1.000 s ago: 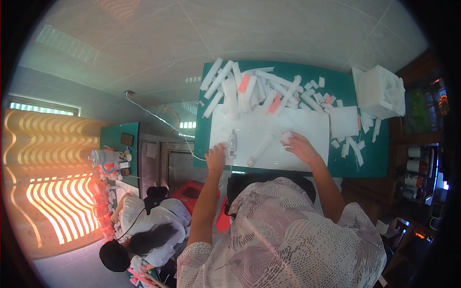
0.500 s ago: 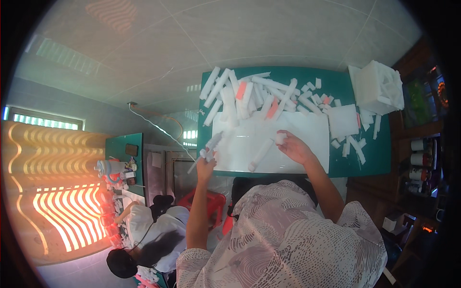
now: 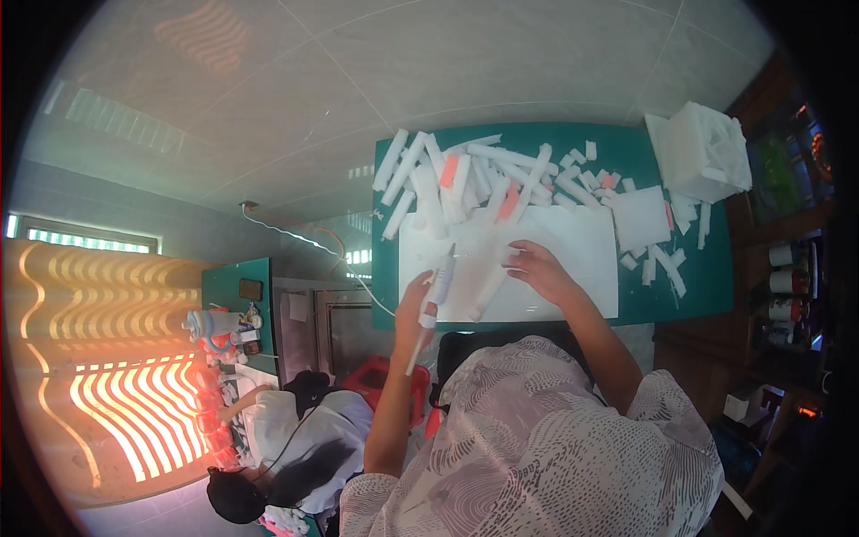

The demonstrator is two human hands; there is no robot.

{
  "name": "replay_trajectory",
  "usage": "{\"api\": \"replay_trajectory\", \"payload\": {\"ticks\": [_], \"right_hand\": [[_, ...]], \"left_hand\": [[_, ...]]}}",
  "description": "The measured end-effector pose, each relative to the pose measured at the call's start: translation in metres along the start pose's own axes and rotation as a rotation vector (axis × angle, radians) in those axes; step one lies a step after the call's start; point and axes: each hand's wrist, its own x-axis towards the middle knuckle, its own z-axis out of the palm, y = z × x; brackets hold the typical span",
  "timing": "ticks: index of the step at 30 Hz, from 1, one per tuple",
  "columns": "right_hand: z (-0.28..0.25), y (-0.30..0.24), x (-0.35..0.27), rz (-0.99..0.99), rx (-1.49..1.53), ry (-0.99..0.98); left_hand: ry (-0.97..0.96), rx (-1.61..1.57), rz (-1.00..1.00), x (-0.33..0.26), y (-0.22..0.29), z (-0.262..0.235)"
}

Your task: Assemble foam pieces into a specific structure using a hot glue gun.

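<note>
Pale floor tiles fill the far side of the view, and against them stands a green counter (image 3: 716,286) strewn with white foam. On its middle lies a large white foam sheet (image 3: 573,268), flat and bare. Beyond it a heap of white foam strips (image 3: 465,174) lies criss-crossed, a few with orange-pink faces, and smaller offcuts trail toward the right edge. The left hand (image 3: 413,309) is closed around a slim white cutting tool (image 3: 436,291), its grip taken low on the handle, the tip resting at the near left part of the sheet; a thin cord seems to run off to the left, though that is hard to make out. The right hand (image 3: 537,268) lies on the sheet with fingers curled beside a narrow foam strip (image 3: 488,288); whether it pinches that strip I cannot tell. Foam like this looks very light and stiff enough to keep its shape, yet it will likely dent or snap at thin sections, so flat pressure along the length should suit it better than a pinch at one end. At the far right corner sits a white foam block (image 3: 702,148), boxy, with slots cut into it, and beside it a square foam pad (image 3: 640,219). Dark shelves (image 3: 792,268) at the right hold small jars with pale labels. Lower left, another person (image 3: 286,447) sits by a second green table.
</note>
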Motion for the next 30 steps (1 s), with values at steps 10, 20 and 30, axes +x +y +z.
{"api": "replay_trajectory", "payload": {"ticks": [10,20,30], "right_hand": [[0.027,0.022,0.004,0.116,0.07,-0.038],[0.034,0.024,0.006,0.114,0.061,-0.103],[0.036,0.029,0.007,0.121,0.067,-0.128]], "left_hand": [[-0.105,0.154,0.101,-0.013,0.026,-0.006],[-0.094,0.165,0.119,-0.024,0.02,-0.01],[-0.065,0.198,0.093,-0.028,0.022,-0.012]]}}
